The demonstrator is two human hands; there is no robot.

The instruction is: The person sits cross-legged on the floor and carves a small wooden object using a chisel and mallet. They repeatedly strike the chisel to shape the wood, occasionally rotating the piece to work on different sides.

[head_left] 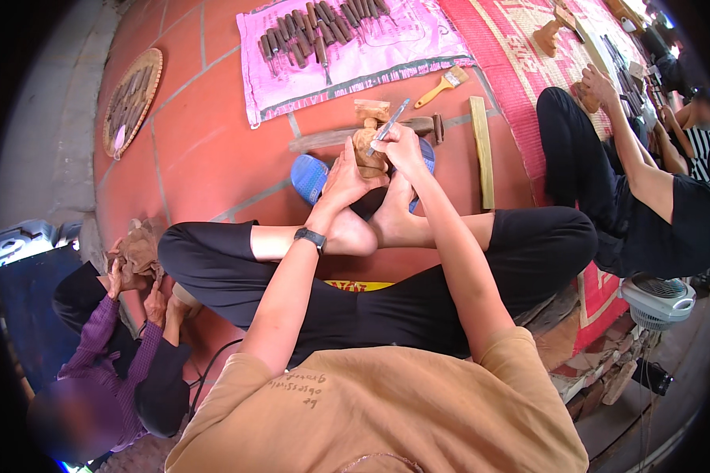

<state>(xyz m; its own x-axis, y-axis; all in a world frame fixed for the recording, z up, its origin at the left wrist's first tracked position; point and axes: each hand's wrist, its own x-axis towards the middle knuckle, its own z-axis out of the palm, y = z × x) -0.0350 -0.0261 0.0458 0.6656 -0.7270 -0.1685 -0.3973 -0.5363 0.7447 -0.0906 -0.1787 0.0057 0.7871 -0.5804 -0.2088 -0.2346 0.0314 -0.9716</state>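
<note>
The left hand (pixel 345 177) wraps its fingers closed around a small wooden carving (pixel 365 150) braced above the person's crossed bare feet (pixel 371 225) on the red tiled floor (pixel 205 142); the right hand (pixel 402 146) grips a slim chisel (pixel 390 124), fingers shut on its shaft, tip against the carving. Beyond them lies a pink cloth (pixel 355 55) laden with carving tools, a paintbrush (pixel 443 85) at its right edge; a blue sandal (pixel 309 177) lies just beside the left hand.
</note>
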